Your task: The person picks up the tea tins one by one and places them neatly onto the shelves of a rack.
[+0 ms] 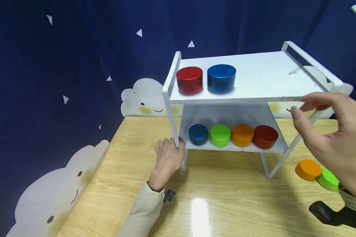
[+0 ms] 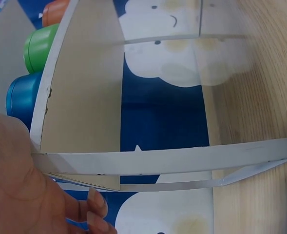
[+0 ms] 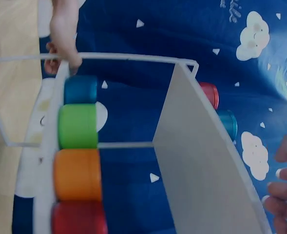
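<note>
I've the L hand gripping the white rack by its L front leg, and the empty R hand, thumb & fingers apart, nr the top shelf, so I'd best brace w/o jolting the red tin & blue tin up top.

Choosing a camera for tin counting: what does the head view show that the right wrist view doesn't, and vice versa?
Head only: the orange tin and green tin on the table, plus the top shelf's upper face.

Right wrist only: the top shelf's underside and pale lettering.

Both: the white rack, left hand, right hand, red and blue top-shelf tins, and four lower-shelf tins.
</note>
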Available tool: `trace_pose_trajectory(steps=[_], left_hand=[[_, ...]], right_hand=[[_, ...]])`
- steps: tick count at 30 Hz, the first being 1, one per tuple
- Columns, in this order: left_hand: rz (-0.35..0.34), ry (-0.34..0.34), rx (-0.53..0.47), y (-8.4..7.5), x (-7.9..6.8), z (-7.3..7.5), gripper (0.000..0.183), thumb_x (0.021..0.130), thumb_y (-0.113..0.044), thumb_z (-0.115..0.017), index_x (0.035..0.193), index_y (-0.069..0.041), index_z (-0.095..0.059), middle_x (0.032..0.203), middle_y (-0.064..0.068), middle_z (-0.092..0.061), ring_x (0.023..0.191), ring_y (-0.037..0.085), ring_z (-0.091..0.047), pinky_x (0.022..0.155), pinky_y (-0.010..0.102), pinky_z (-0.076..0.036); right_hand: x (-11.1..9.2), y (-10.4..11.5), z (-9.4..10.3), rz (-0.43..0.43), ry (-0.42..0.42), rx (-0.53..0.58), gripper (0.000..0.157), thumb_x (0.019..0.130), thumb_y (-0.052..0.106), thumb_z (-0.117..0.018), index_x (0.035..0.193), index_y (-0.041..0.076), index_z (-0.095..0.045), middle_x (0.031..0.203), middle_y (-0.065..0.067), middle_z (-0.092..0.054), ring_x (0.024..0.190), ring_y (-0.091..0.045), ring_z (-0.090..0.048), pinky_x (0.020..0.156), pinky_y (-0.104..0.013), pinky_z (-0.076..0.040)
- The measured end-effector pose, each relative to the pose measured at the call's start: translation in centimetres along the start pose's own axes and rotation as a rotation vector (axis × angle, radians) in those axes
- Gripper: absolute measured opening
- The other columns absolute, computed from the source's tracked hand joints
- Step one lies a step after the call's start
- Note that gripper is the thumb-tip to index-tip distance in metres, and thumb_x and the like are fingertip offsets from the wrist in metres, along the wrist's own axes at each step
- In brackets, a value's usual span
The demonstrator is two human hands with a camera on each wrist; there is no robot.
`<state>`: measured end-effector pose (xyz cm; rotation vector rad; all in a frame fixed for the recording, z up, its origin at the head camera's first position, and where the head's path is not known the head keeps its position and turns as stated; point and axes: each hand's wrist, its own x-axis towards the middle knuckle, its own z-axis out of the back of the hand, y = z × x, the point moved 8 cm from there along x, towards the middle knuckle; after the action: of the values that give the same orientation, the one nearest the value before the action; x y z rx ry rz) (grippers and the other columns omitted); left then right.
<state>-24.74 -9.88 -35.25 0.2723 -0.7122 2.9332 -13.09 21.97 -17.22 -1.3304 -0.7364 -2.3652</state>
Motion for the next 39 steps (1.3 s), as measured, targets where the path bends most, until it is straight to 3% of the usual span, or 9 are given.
trace_pose_trajectory(steps=[3,10,17,24,26,28,33,35,39], left_hand=[[-0.002,-0.001,-0.006,0.0,0.0,0.0,0.046,0.100,-0.037,-0.028,0.070,-0.008,-0.049,0.071,0.010,-0.044,0.069,0.030,-0.038,0.063,0.037,-0.027],[0.003,0.007,-0.005,0.0,0.0,0.0,0.046,0.100,-0.037,-0.028,0.071,-0.008,-0.050,0.072,0.010,-0.044,0.070,0.030,-0.038,0.064,0.038,-0.027],[-0.011,-0.013,-0.012,-0.2,0.2,0.3,0.048,0.100,-0.037,-0.028,0.068,-0.008,-0.049,0.070,0.011,-0.044,0.069,0.030,-0.038,0.062,0.037,-0.027],[0.004,-0.005,-0.015,-0.2,0.0,0.1,0.048,0.100,-0.036,-0.028,0.068,-0.008,-0.049,0.070,0.011,-0.045,0.069,0.030,-0.038,0.062,0.037,-0.027],[0.009,0.001,-0.016,-0.1,0.0,0.1,0.048,0.100,-0.037,-0.027,0.069,-0.008,-0.049,0.071,0.011,-0.045,0.070,0.030,-0.038,0.062,0.037,-0.027],[0.006,0.004,-0.015,-0.2,0.1,0.1,0.048,0.100,-0.037,-0.027,0.069,-0.008,-0.049,0.071,0.011,-0.045,0.070,0.031,-0.038,0.063,0.037,-0.027],[-0.007,0.003,-0.030,-0.2,0.2,0.0,0.047,0.100,-0.036,-0.027,0.068,-0.009,-0.049,0.070,0.010,-0.045,0.069,0.031,-0.038,0.062,0.037,-0.027],[-0.011,-0.001,-0.042,-0.2,0.2,0.0,0.046,0.100,-0.036,-0.028,0.068,-0.009,-0.049,0.069,0.010,-0.045,0.069,0.030,-0.039,0.062,0.037,-0.028],[-0.014,-0.005,-0.058,-0.1,0.0,0.0,0.045,0.100,-0.034,-0.030,0.068,-0.010,-0.049,0.068,0.009,-0.045,0.067,0.030,-0.038,0.061,0.036,-0.028]], right_hand=[[-1.3,-0.6,0.4,-0.048,0.000,0.014,0.034,0.086,0.016,-0.066,0.109,-0.009,-0.063,0.091,-0.021,-0.064,0.091,-0.013,-0.053,0.090,-0.014,-0.033],[-5.9,-5.1,0.2,-0.198,0.029,0.033,0.023,0.085,-0.004,-0.063,0.105,-0.014,-0.059,0.093,0.034,-0.045,0.085,0.018,-0.041,0.080,-0.010,-0.030],[-12.2,-11.8,0.0,-0.440,0.070,0.031,0.040,0.087,-0.003,-0.062,0.105,0.032,-0.054,0.087,0.037,-0.045,0.081,0.017,-0.041,0.075,-0.009,-0.027],[-16.9,-16.3,0.2,-0.529,0.099,-0.046,0.023,0.086,-0.001,-0.063,0.103,0.015,-0.061,0.086,0.038,-0.043,0.083,0.019,-0.038,0.072,-0.012,-0.026],[-18.3,-17.8,0.1,-0.564,0.135,-0.071,0.023,0.086,0.000,-0.065,0.107,0.005,-0.061,0.089,0.024,-0.054,0.083,0.015,-0.036,0.071,-0.018,-0.027],[-20.2,-20.0,0.0,-0.577,0.166,-0.122,0.030,0.087,0.007,-0.066,0.113,0.021,-0.059,0.093,0.021,-0.051,0.086,0.015,-0.033,0.071,-0.021,-0.026],[-23.4,-23.1,-0.3,-0.629,0.296,-0.209,0.041,0.085,0.015,-0.072,0.121,0.025,-0.053,0.102,-0.007,-0.053,0.095,-0.012,-0.046,0.073,-0.034,-0.031],[-23.7,-23.0,-0.5,-0.646,0.359,-0.238,0.047,0.083,0.015,-0.074,0.122,0.001,-0.052,0.109,-0.029,-0.048,0.098,-0.035,-0.045,0.077,-0.046,-0.034],[-24.0,-21.9,-0.8,-0.619,0.481,-0.294,0.073,0.082,0.030,-0.076,0.127,-0.013,-0.038,0.120,-0.041,-0.035,0.109,-0.055,-0.031,0.089,-0.066,-0.026]])
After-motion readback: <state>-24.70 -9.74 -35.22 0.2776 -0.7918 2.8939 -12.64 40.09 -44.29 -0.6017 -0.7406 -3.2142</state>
